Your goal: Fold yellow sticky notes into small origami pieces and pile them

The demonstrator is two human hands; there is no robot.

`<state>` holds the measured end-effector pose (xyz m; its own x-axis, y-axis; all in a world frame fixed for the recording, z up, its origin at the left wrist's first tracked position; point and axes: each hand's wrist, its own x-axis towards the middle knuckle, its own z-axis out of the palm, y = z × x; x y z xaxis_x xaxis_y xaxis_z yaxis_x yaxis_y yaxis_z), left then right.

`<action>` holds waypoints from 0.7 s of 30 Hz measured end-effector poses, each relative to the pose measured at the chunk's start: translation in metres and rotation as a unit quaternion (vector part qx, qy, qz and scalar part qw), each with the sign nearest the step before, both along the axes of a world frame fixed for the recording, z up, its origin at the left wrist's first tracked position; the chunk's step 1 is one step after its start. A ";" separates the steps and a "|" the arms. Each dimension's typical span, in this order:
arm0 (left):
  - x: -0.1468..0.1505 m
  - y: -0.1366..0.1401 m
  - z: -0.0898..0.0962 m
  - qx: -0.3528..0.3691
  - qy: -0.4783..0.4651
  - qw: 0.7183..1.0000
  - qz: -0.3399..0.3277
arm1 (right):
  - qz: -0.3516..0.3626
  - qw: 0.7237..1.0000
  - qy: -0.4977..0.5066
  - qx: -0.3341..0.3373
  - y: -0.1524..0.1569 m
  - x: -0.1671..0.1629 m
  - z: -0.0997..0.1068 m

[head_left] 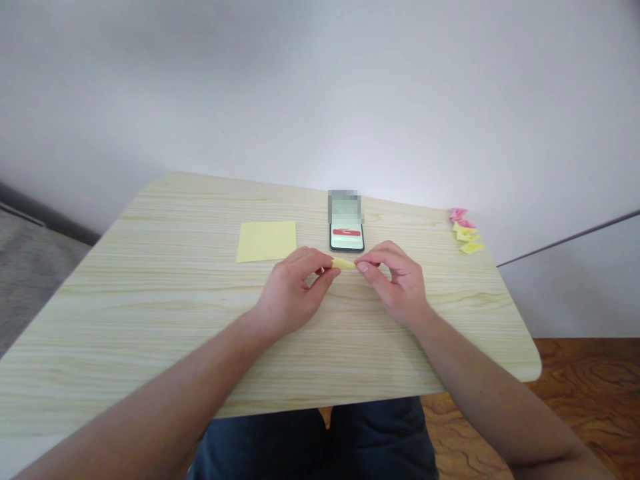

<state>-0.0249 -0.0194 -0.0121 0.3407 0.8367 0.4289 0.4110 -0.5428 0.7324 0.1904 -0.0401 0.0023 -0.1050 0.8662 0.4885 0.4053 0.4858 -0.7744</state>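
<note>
Between my two hands is a small folded piece of yellow paper (344, 264), held just above the table near its middle. My left hand (299, 287) pinches its left end between thumb and fingers. At the right end, the thumb and forefinger of my right hand (397, 280) close on the paper's tip. Just beyond the paper lies a phone (347, 239) with its screen lit and the upper part blurred out. A flat yellow paper sheet (267, 241) rests to the left, past my left hand.
Several small folded paper pieces, pink (459, 217) and yellow (471, 247), lie by the right edge of the pale wooden table (150, 287). A white wall (320, 100) rises behind the table. Brown wood-patterned flooring (590, 393) shows at lower right.
</note>
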 end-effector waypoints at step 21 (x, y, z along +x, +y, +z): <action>0.000 0.001 0.001 -0.101 -0.022 0.994 -0.035 | 0.060 0.997 0.036 -0.017 -0.001 0.001 0.000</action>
